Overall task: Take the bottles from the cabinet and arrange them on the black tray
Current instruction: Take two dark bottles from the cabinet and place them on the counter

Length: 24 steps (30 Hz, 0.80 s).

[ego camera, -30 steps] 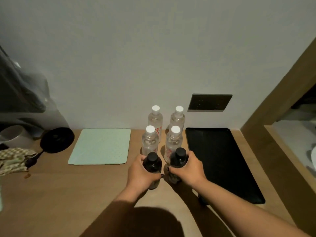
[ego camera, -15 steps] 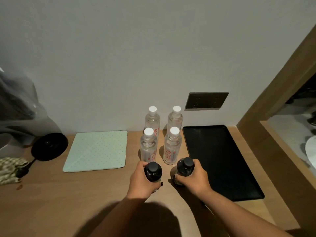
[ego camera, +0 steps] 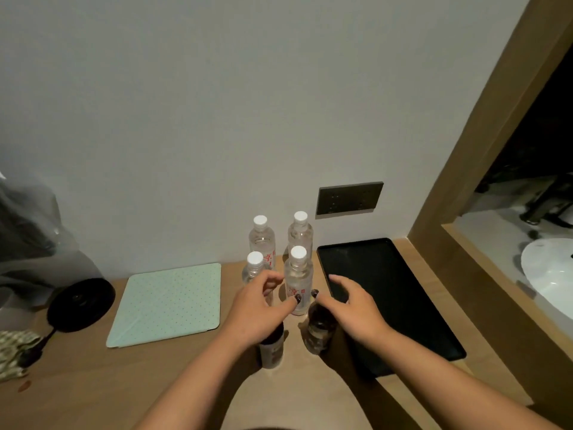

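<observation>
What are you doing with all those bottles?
A person is lining bottles up on a wooden counter. Two dark bottles, one under the left hand and one under the right hand, stand in front of four clear white-capped bottles. Both hands hover open above them, fingers spread. The black tray beside them holds no bottles yet.

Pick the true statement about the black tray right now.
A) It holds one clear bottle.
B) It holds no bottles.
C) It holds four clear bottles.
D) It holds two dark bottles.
B: the black tray lies bare, and every bottle, such as the nearest clear bottle, stands on the wooden counter left of it.
</observation>
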Each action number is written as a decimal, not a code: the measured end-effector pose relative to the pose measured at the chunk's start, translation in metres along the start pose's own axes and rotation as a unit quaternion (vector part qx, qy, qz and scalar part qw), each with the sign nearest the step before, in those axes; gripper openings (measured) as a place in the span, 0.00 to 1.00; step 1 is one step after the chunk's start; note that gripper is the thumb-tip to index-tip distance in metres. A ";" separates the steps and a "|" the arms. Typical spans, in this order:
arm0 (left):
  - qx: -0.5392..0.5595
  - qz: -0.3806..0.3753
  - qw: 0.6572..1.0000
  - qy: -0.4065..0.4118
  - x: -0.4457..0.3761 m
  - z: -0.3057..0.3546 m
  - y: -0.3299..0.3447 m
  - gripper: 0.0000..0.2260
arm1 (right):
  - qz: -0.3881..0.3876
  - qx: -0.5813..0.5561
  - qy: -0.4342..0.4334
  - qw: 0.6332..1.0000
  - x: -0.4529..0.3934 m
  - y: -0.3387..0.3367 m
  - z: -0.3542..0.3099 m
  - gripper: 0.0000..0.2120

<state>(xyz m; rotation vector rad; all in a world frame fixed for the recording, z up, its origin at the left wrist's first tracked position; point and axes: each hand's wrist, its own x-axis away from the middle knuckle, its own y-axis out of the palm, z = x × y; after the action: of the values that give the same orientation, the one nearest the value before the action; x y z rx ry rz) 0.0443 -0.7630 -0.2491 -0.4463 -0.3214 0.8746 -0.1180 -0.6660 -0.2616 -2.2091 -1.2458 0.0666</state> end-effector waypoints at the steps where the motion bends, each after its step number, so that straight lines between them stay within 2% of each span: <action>1: 0.001 -0.004 1.000 0.014 -0.003 0.007 0.000 0.17 | 0.012 -0.002 -0.007 1.000 0.002 -0.008 -0.002 0.30; 7: -0.088 -0.047 0.990 0.096 -0.015 0.059 0.014 0.21 | 0.084 0.040 -0.007 0.996 0.021 -0.067 0.005 0.31; 12: -0.163 -0.113 0.966 0.164 -0.023 0.116 0.050 0.23 | 0.133 0.121 -0.020 0.984 0.050 -0.134 0.025 0.29; 24: -0.228 -0.222 0.901 0.295 0.027 0.253 0.220 0.26 | 0.235 0.221 0.076 0.944 0.179 -0.321 0.123 0.33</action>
<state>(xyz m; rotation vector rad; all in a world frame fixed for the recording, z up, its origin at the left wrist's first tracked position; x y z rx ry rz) -0.1974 -0.5570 -0.1382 -1.0022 -0.0525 0.1790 -0.3024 -0.3426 -0.1536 -2.0138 -0.5318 0.3252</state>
